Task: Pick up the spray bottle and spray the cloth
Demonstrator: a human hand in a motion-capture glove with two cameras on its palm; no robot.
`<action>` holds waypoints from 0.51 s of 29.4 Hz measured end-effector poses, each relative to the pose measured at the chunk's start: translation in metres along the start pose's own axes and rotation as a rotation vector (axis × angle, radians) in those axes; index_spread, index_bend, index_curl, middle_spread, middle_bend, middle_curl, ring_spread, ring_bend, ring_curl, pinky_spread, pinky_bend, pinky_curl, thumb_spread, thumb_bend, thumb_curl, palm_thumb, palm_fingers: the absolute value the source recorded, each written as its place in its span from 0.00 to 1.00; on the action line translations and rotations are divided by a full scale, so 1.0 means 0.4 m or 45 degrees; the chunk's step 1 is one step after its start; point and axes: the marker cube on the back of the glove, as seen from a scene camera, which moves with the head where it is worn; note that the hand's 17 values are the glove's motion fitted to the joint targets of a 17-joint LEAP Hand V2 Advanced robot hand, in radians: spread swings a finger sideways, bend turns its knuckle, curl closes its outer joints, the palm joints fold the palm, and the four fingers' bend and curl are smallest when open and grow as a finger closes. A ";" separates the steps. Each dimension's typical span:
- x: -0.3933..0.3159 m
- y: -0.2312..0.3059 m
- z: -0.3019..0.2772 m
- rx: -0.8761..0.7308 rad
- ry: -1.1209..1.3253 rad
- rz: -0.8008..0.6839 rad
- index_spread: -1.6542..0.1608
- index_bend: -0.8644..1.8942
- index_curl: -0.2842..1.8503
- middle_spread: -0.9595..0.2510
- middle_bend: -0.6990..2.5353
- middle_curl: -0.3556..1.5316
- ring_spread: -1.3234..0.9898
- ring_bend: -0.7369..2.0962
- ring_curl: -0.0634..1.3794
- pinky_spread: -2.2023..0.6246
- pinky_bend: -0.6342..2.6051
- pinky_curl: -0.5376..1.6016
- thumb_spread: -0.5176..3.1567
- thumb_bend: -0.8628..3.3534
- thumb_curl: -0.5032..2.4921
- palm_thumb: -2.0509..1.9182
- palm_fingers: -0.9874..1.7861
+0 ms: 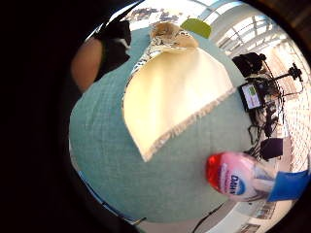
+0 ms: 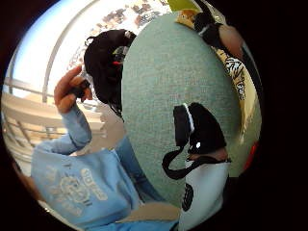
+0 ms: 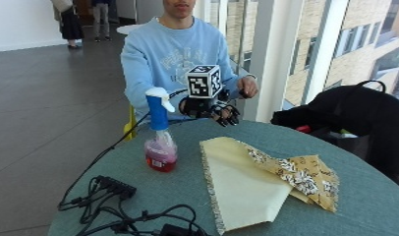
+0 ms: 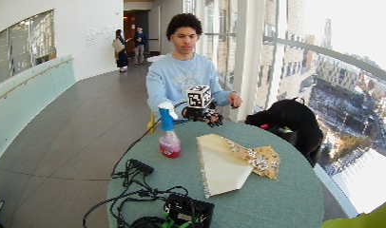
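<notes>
A person in a light blue sweatshirt sits at the far edge of a round table covered in teal fabric. The black-gloved right hand hovers above the table's far edge, fingers loosely curled downward and holding nothing. The bare left hand is raised beside the chest, closed around a small dark object.

The clear spray bottle with pink liquid, blue neck and white trigger stands upright on the table, near the gloved hand but apart from it. Beside it lies 1 cream cloth with a fringed edge and a yellow floral patterned underside, spread flat with a folded-over corner; it is just beside the bottle, not touching.

At the near edge sit a black power strip and tangled black cables. A black bag rests beyond the table.
</notes>
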 end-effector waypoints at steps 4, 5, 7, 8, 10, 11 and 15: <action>0.000 -0.007 -0.001 -0.004 -0.005 -0.002 0.78 0.40 0.20 0.75 0.34 0.27 0.56 0.36 0.14 0.82 0.28 0.31 0.31 0.29 0.21 0.66 0.62; 0.000 -0.011 0.000 -0.006 -0.005 -0.004 0.77 0.40 0.21 0.75 0.35 0.28 0.56 0.36 0.15 0.82 0.28 0.32 0.32 0.29 0.22 0.66 0.61; 0.000 -0.021 0.000 -0.012 -0.003 -0.009 0.75 0.39 0.22 0.74 0.34 0.29 0.56 0.36 0.16 0.83 0.27 0.33 0.34 0.29 0.22 0.67 0.61; 0.000 -0.028 -0.001 -0.016 -0.001 -0.011 0.75 0.39 0.23 0.74 0.34 0.29 0.56 0.36 0.16 0.83 0.27 0.33 0.36 0.29 0.22 0.67 0.61; 0.001 -0.041 -0.002 -0.025 0.004 -0.013 0.74 0.39 0.24 0.74 0.34 0.30 0.56 0.36 0.17 0.83 0.27 0.34 0.37 0.29 0.23 0.67 0.61; 0.000 -0.047 -0.003 -0.029 0.005 -0.013 0.74 0.38 0.24 0.74 0.34 0.31 0.56 0.36 0.18 0.83 0.27 0.34 0.38 0.29 0.23 0.67 0.61; 0.003 -0.062 -0.007 -0.038 0.005 -0.008 0.73 0.38 0.25 0.73 0.34 0.32 0.56 0.35 0.19 0.84 0.27 0.35 0.41 0.28 0.24 0.67 0.61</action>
